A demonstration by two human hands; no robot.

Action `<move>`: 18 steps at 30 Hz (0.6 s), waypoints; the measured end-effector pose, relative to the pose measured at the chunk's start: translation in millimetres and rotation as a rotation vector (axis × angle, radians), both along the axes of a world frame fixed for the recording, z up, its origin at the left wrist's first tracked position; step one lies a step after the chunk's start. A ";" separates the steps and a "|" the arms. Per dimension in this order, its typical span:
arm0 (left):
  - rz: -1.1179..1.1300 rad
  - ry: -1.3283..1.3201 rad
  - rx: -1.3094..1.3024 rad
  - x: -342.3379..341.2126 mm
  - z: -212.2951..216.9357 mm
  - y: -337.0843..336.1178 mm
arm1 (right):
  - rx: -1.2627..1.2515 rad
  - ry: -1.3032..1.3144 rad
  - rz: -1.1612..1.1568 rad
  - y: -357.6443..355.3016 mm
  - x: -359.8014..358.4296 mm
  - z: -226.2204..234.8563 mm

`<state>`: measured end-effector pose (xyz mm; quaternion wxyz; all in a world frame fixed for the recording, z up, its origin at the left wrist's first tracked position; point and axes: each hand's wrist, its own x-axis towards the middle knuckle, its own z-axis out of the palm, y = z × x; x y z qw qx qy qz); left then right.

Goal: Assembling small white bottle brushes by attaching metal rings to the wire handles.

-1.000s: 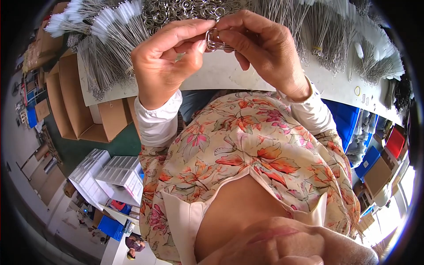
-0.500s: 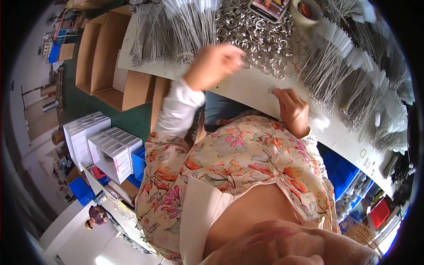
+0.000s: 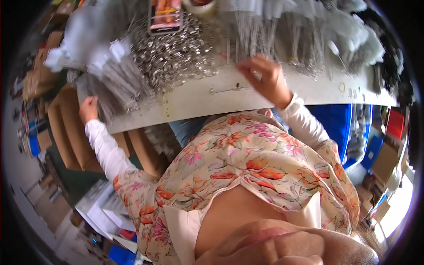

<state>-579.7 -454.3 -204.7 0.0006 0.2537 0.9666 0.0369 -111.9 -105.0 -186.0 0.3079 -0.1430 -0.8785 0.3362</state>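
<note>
My left hand point(image 3: 89, 108) is at the left end of the table, fingers closed beside a heap of thin wire brushes point(image 3: 115, 75) with pale bristle heads. What is between those fingers is too small to make out. My right hand point(image 3: 267, 81) hovers by the near ends of another row of wire brushes point(image 3: 254, 33); its bent fingers are smeared by motion. Below it, a few thin wires point(image 3: 234, 90) lie on the bare tabletop, partly hidden by the hand. Many shiny metal rings point(image 3: 176, 55) are spread between the two groups of brushes.
A phone point(image 3: 166, 17) lies behind the rings, next to a roll of tape point(image 3: 199, 6). Open cardboard boxes point(image 3: 73, 132) stand off the table's left end. A blue bin point(image 3: 331, 126) sits under the right side. More brushes point(image 3: 357, 37) cover the far right.
The view has turned, shifting the table across it. My left hand has gone from beside the rings to the table's left end. My right hand has moved to the brushes.
</note>
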 end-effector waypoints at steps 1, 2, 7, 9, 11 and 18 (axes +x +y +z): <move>0.024 -0.003 0.012 0.5 3.5 -2.0 | 0.014 0.044 -0.037 20.3 -0.7 3.2; 0.059 -0.005 0.023 -5.0 3.5 -5.5 | -0.014 0.036 -0.084 36.0 -3.3 11.9; 0.107 -0.082 0.067 -12.3 2.9 -13.2 | 0.183 0.036 -0.165 74.5 -42.1 20.4; 0.115 0.020 -0.012 -2.0 10.1 -1.8 | 0.322 -0.341 -0.319 66.4 -61.5 26.6; 0.119 0.153 0.011 13.9 18.1 16.6 | 0.307 -0.406 -0.381 75.7 -65.9 8.4; 0.100 0.227 0.486 29.2 37.5 20.9 | 0.000 -0.122 -0.213 98.1 -65.9 -0.1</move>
